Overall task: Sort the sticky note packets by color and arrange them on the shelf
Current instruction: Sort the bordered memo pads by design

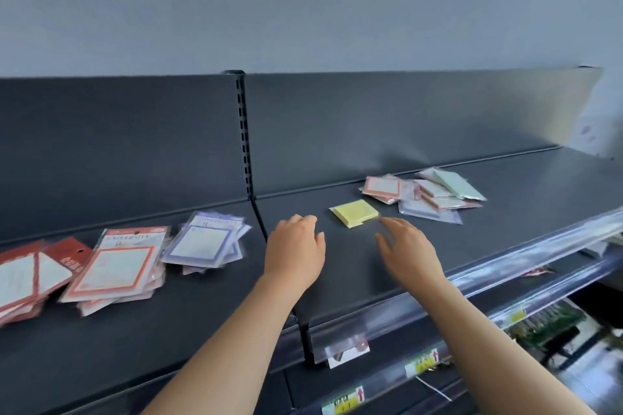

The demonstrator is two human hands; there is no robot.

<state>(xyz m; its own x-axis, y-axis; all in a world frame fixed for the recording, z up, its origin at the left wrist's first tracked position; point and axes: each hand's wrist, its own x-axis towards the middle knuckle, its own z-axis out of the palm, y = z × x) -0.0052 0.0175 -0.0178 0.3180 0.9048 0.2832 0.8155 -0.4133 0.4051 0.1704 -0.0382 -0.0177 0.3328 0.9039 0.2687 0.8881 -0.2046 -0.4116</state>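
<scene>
The shelf (505, 212) is dark grey metal, flat and smooth, with a clear plastic strip (505, 266) along its front edge. A thin black post (242, 131) with little slots stands at the back, in the middle of the frame.

A yellow packet (354, 212) lies flat, alone, just right of center. It is almost square, in shiny clear wrap, and turned a bit so one corner points down toward the hands.

The left hand (293, 246) hovers palm down left of it, fingers loosely bent, holding nothing. The right hand (408, 246) reaches from the lower right with fingers spread and straight. Its fingertips (384, 221) are just beside the packet's near corner; I cannot tell if they touch.

Behind, at the right, sits a messy pile (421, 195) of flat wrapped packets, orange, purple and pale ones, with a green packet (458, 184) on top, its long side slanting down to the right.

At the left are three loose stacks of taller packets: purple stack (205, 239), orange stack (124, 263) and red stack (27, 276) at the edge, blurry.
</scene>
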